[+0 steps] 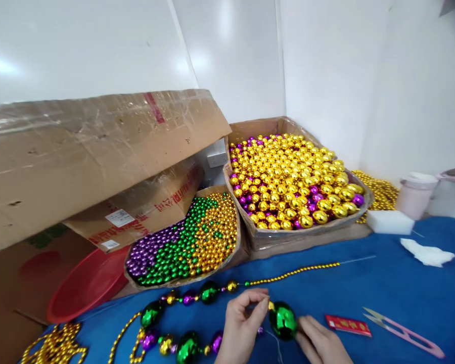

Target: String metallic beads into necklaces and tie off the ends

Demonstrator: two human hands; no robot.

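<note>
A large shiny green bead (283, 320) sits between my two hands, above the blue cloth. My left hand (242, 323) pinches at a small gold bead (271, 306) on its left side. My right hand (320, 339) has its fingers closed against the green bead's right side. Pale thread (276, 344) hangs below. To the left lies the strung bead necklace (209, 292), with big green beads and smaller gold and purple ones. A strand of small gold beads (296, 274) runs off to the right and ends in bare thread.
Cardboard boxes hold loose gold and purple beads (284, 172) and small purple, green and gold beads (189, 242). Pink-handled thread snips (405, 333) and a red packet (349, 325) lie right. A red basin (87, 288) and gold bead strands (55, 346) are left.
</note>
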